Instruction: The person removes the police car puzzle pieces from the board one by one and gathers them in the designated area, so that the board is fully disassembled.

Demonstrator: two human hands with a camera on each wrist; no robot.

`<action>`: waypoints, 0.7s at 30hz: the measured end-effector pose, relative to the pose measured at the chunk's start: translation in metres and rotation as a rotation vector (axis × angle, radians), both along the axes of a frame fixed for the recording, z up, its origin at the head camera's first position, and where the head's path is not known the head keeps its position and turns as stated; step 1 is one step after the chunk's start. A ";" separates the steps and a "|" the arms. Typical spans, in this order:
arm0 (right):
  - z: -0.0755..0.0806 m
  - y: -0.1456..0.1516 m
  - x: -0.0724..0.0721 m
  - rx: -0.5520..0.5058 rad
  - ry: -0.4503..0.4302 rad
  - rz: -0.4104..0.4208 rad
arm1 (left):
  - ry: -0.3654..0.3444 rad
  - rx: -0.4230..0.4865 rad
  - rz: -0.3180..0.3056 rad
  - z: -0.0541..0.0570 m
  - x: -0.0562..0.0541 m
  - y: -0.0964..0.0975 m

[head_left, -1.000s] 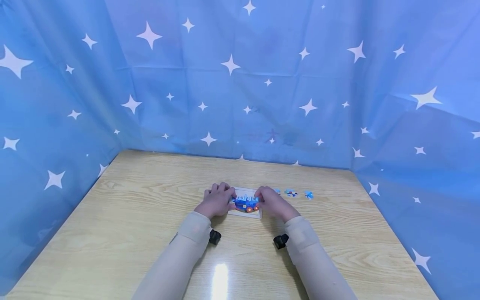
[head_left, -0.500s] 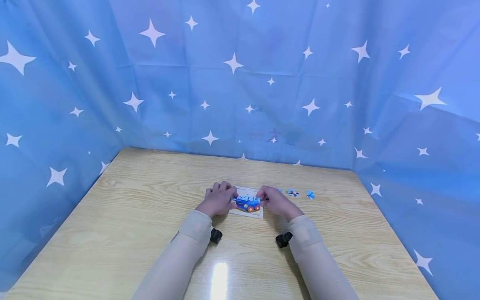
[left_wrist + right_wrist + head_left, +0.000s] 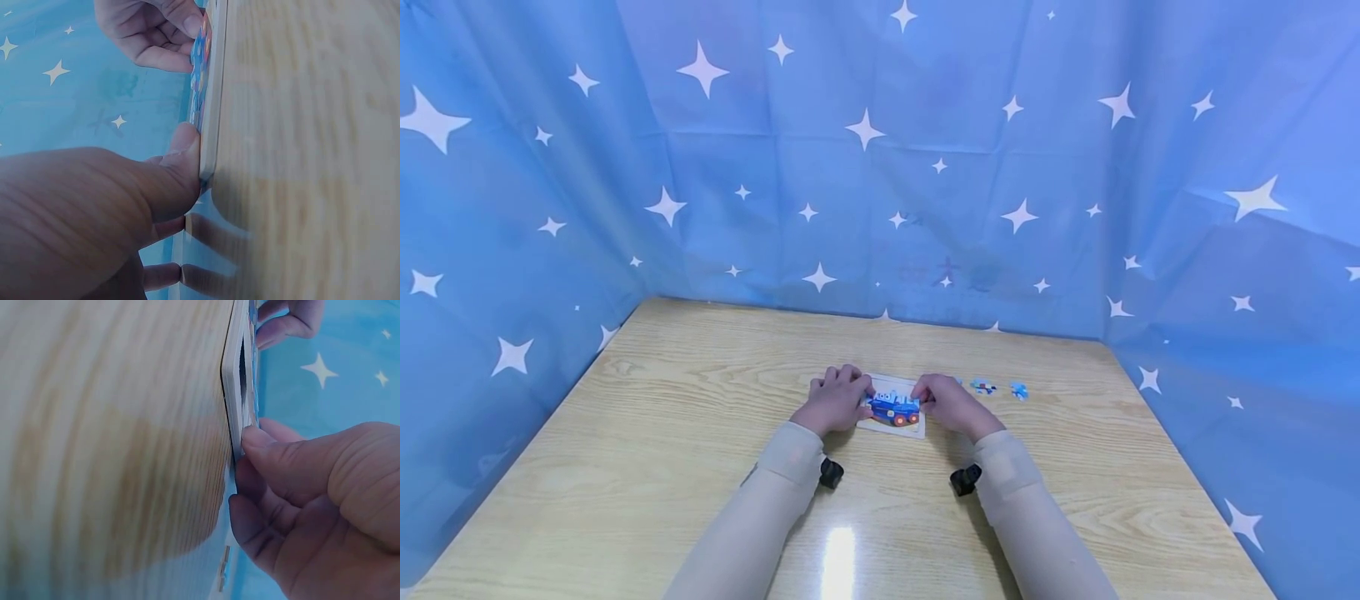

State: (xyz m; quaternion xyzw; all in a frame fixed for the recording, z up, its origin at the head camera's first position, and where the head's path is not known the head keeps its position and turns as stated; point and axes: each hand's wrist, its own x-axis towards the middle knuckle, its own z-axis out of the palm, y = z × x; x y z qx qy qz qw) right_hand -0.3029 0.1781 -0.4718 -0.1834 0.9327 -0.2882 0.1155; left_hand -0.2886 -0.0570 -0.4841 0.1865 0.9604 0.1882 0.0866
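A small jigsaw puzzle [image 3: 891, 407] with a blue cartoon vehicle on orange wheels lies in a pale, flat tray [image 3: 891, 429] on the table. At its left side is my left hand [image 3: 833, 402]; the thumb [image 3: 181, 150] lies on the edge and other fingertips touch the tabletop. My right hand [image 3: 951, 406] pinches the puzzle's right edge between thumb and fingers. In the right wrist view a dark gap shows between the picture layer and the tray [image 3: 232, 381]. The fingers hide both ends of the picture.
Loose blue puzzle pieces lie right of the tray: one with some red [image 3: 983, 386], another farther right [image 3: 1018, 390], and one partly hidden behind the right hand. A star-patterned blue curtain [image 3: 865, 208] borders the wooden table [image 3: 700, 400] at the back and sides.
Both hands stay at the puzzle's two sides. The right fingertips shift slightly at the right edge; the whole view moves a little with the head.
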 end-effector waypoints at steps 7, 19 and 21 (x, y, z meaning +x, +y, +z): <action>-0.001 0.004 0.000 0.007 0.019 -0.004 | 0.002 -0.003 -0.005 0.001 0.000 0.001; 0.009 -0.002 0.010 0.108 0.039 0.072 | -0.007 -0.003 0.001 0.001 0.000 0.001; 0.010 -0.004 0.011 0.133 0.041 0.086 | -0.008 -0.001 0.006 0.000 0.000 0.000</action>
